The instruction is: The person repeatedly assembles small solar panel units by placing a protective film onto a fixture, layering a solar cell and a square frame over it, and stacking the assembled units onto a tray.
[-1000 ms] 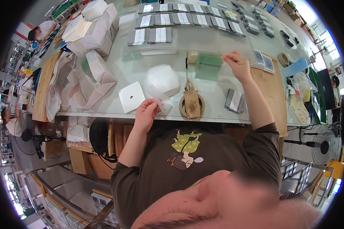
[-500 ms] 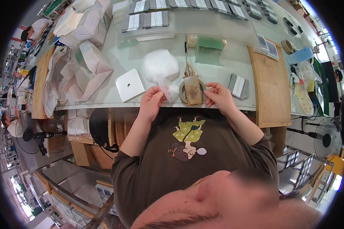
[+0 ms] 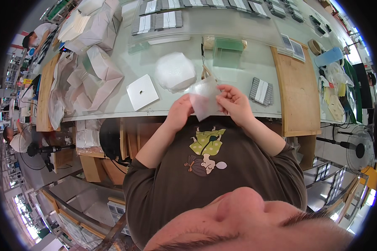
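A small translucent white sheet (image 3: 203, 98) is stretched between my hands over the table's near edge. My left hand (image 3: 180, 112) pinches its left side. Fingers of my right hand (image 3: 235, 104) are closed at its right edge. Behind the sheet, the brown block and the ring are mostly hidden; the cord (image 3: 205, 72) shows above it. Beyond my left hand lies a rounded white pile (image 3: 175, 72) of thin sheets. A white square piece (image 3: 141, 93) with a small dark centre mark lies left of my hands.
A grey ribbed bundle with a white band (image 3: 262, 91) lies to the right, beside a wooden board (image 3: 298, 92). Green glass-like plates (image 3: 228, 52) stand behind the cord. Further back, a clear raised shelf (image 3: 222, 29) carries several similar bundles. Crumpled white wrapping (image 3: 94, 79) sits at left.
My left hand has moved right with the sheet, bringing it in front of the brown block. My right hand has shifted slightly left and now takes hold of the sheet's right edge.
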Action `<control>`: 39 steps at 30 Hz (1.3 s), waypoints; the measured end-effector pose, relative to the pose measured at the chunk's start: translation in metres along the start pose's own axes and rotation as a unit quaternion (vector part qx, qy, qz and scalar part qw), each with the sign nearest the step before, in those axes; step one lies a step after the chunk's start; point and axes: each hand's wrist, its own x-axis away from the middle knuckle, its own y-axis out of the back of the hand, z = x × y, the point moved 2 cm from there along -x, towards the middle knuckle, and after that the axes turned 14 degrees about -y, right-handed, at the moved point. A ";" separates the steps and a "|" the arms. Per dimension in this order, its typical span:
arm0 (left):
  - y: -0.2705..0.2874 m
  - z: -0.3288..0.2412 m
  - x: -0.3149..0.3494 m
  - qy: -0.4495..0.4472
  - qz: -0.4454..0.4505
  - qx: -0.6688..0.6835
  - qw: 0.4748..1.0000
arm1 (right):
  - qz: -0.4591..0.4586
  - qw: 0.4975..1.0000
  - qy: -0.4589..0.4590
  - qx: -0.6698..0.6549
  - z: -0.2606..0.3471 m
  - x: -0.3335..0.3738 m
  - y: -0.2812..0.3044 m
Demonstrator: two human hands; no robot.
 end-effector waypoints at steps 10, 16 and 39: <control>0.004 -0.005 -0.031 0.007 -0.057 -0.486 0.872 | -0.208 0.945 0.111 0.225 -0.006 -0.016 0.019; 0.007 0.000 -0.033 0.025 -0.065 -0.513 0.856 | -0.216 0.937 0.110 0.251 -0.015 -0.022 0.026; 0.007 0.000 -0.031 0.030 -0.072 -0.483 0.872 | -0.205 0.946 0.122 0.220 -0.019 -0.015 0.023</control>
